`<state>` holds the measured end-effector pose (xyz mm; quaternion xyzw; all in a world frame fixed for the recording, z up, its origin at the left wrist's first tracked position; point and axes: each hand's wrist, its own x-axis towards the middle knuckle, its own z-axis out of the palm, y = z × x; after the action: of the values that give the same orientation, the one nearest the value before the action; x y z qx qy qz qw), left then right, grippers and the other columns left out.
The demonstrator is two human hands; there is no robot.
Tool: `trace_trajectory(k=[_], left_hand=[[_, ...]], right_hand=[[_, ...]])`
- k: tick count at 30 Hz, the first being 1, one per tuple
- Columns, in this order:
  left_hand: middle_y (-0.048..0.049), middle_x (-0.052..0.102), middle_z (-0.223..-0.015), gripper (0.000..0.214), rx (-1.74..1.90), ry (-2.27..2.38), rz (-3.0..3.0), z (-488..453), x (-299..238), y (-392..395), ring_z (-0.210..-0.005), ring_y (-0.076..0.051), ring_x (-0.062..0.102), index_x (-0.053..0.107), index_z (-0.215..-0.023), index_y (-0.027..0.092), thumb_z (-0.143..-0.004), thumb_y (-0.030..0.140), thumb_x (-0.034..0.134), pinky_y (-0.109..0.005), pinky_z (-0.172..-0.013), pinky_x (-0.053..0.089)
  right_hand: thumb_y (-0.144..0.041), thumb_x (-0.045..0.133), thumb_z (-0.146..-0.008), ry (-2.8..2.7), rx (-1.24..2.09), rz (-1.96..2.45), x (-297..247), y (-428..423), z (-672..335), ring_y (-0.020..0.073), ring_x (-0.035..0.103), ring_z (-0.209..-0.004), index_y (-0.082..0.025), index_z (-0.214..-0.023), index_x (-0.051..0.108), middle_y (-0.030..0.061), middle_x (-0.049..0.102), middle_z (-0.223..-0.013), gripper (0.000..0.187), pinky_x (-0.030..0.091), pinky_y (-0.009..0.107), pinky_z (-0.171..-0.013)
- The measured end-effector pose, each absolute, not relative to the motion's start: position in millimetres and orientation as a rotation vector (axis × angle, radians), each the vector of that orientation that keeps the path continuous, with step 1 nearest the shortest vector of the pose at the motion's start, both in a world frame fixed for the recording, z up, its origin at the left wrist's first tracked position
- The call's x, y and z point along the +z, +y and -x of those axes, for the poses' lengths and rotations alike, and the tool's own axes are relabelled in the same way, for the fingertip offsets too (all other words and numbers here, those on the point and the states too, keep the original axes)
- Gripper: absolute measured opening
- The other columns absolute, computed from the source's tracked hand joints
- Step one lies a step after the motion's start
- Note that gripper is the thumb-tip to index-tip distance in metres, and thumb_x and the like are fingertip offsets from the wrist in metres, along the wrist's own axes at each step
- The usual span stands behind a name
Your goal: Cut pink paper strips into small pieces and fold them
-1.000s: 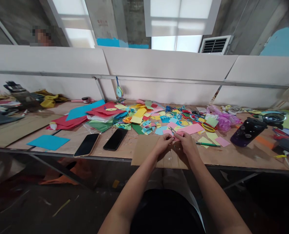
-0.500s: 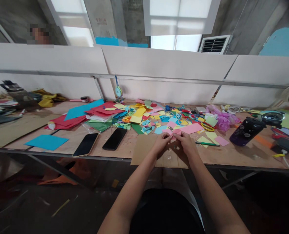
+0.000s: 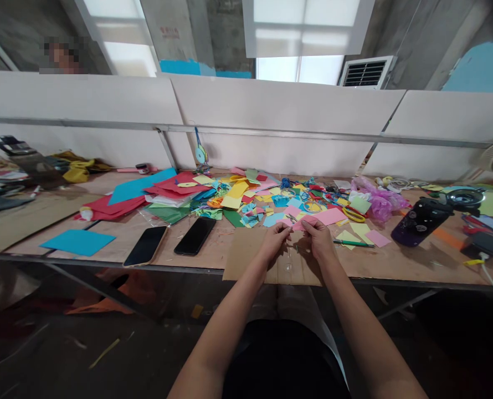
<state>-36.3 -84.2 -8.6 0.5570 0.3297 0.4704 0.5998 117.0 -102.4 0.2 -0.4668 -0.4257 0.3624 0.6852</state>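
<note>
A small piece of pink paper (image 3: 299,225) is held up between my two hands, above a brown cardboard sheet (image 3: 246,257). My right hand (image 3: 320,239) pinches it with thumb and fingers from the right. At its left edge my left hand (image 3: 275,241) is closed in a pinch. Just beyond my fingers lies a heap of coloured paper scraps, with a longer pink strip (image 3: 332,216) beside the paper. Yellow-handled scissors (image 3: 353,215) rest right of that strip, and a green pencil (image 3: 353,243) lies nearer my right hand.
Two phones, one black (image 3: 195,236) and one light-edged (image 3: 145,246), lie to the left, near a blue sheet (image 3: 78,242). A dark tumbler (image 3: 421,221) stands right, near a pink plastic bag (image 3: 380,205). White panels (image 3: 288,105) edge the table's back.
My right hand has turned slightly and shifted a little right, and more of the pink paper shows between my hands. My left hand has moved only slightly.
</note>
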Motion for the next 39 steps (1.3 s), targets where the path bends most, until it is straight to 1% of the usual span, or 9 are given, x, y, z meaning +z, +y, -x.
trace_trajectory(k=[5, 9, 11, 14, 17, 25, 31, 34, 39], left_hand=[[0.0012, 0.059, -0.063, 0.050, 1.061, 0.790, -1.201, 36.5, -11.5, -80.3, -0.042, -0.007, 0.048, 0.058, -0.082, 0.017, -0.074, 0.066, 0.068, -0.020, -0.042, 0.035], [-0.0048, 0.065, -0.070, 0.055, 1.010, 0.735, -1.182, 39.2, -9.6, -81.2, -0.057, -0.011, 0.058, 0.063, -0.079, 0.016, -0.081, 0.070, 0.057, -0.022, -0.051, 0.039], [-0.0027, 0.063, -0.068, 0.050, 1.003, 0.760, -1.138, 40.6, -9.4, -80.8, -0.058, -0.011, 0.057, 0.062, -0.078, 0.017, -0.079, 0.067, 0.062, -0.022, -0.053, 0.038], [0.0021, 0.058, -0.065, 0.043, 1.060, 0.762, -1.025, 41.1, -12.5, -76.2, -0.055, -0.010, 0.052, 0.061, -0.080, 0.019, -0.066, 0.055, 0.079, -0.022, -0.054, 0.038], [0.0017, 0.061, -0.071, 0.044, 1.162, 0.715, -0.959, 40.1, -18.3, -68.4, -0.061, -0.010, 0.055, 0.061, -0.081, 0.018, -0.061, 0.050, 0.083, -0.023, -0.060, 0.042], [-0.0009, 0.066, -0.074, 0.040, 1.200, 0.704, -0.937, 39.7, -20.5, -65.9, -0.065, -0.013, 0.058, 0.065, -0.083, 0.016, -0.063, 0.047, 0.082, -0.026, -0.063, 0.046], [-0.0029, 0.069, -0.081, 0.039, 1.158, 0.603, -0.967, 41.8, -12.0, -74.6, -0.069, -0.014, 0.062, 0.067, -0.086, 0.017, -0.057, 0.035, 0.086, -0.028, -0.067, 0.050], [-0.0017, 0.068, -0.078, 0.038, 1.168, 0.605, -0.997, 42.7, -11.5, -75.2, -0.067, -0.013, 0.060, 0.066, -0.081, 0.017, -0.056, 0.037, 0.087, -0.026, -0.065, 0.048], [0.0005, 0.064, -0.071, 0.043, 1.144, 0.665, -1.058, 42.9, -11.0, -75.9, -0.060, -0.010, 0.054, 0.063, -0.076, 0.016, -0.054, 0.043, 0.088, -0.024, -0.058, 0.040]], right_hand=[[-0.044, 0.081, -0.067, -1.013, 0.690, 1.043, -0.1, -104.6, -117.7, 0.0171, 0.056, -0.065, -0.022, -0.074, 0.069, -0.0010, 0.064, -0.067, 0.026, 0.046, 0.031, -0.067], [-0.030, 0.073, -0.076, -1.339, 0.414, 1.063, 2.9, -112.1, -114.3, 0.0233, 0.063, -0.089, -0.025, -0.083, 0.076, 0.0047, 0.070, -0.089, 0.009, 0.050, 0.037, -0.083], [-0.023, 0.067, -0.078, -1.494, 0.340, 1.067, 4.3, -115.0, -111.5, 0.0243, 0.064, -0.095, -0.027, -0.083, 0.078, 0.0061, 0.070, -0.096, 0.012, 0.051, 0.038, -0.088], [-0.013, 0.060, -0.076, -1.602, 0.333, 1.041, 4.8, -116.6, -108.7, 0.0246, 0.065, -0.104, -0.028, -0.087, 0.079, 0.0063, 0.070, -0.106, 0.026, 0.050, 0.041, -0.095], [-0.009, 0.056, -0.073, -1.629, 0.363, 1.012, 4.2, -116.6, -109.0, 0.0243, 0.064, -0.110, -0.028, -0.093, 0.078, 0.0052, 0.071, -0.109, 0.035, 0.048, 0.042, -0.101], [-0.014, 0.059, -0.073, -1.642, 0.412, 1.071, 5.1, -118.4, -111.3, 0.0239, 0.065, -0.099, -0.027, -0.085, 0.078, 0.0043, 0.072, -0.096, 0.026, 0.050, 0.038, -0.091], [-0.020, 0.065, -0.078, -1.648, 0.441, 1.090, 8.2, -119.2, -111.5, 0.0232, 0.064, -0.093, -0.029, -0.082, 0.077, 0.0035, 0.070, -0.091, 0.016, 0.050, 0.036, -0.086], [-0.029, 0.072, -0.077, -1.577, 0.498, 1.078, 8.3, -118.7, -111.8, 0.0239, 0.063, -0.089, -0.027, -0.079, 0.077, 0.0040, 0.070, -0.087, 0.005, 0.049, 0.037, -0.083], [-0.037, 0.073, -0.076, -1.500, 0.539, 1.120, 6.3, -117.3, -113.0, 0.0220, 0.061, -0.080, -0.025, -0.076, 0.074, 0.0032, 0.066, -0.082, 0.012, 0.049, 0.035, -0.076]])
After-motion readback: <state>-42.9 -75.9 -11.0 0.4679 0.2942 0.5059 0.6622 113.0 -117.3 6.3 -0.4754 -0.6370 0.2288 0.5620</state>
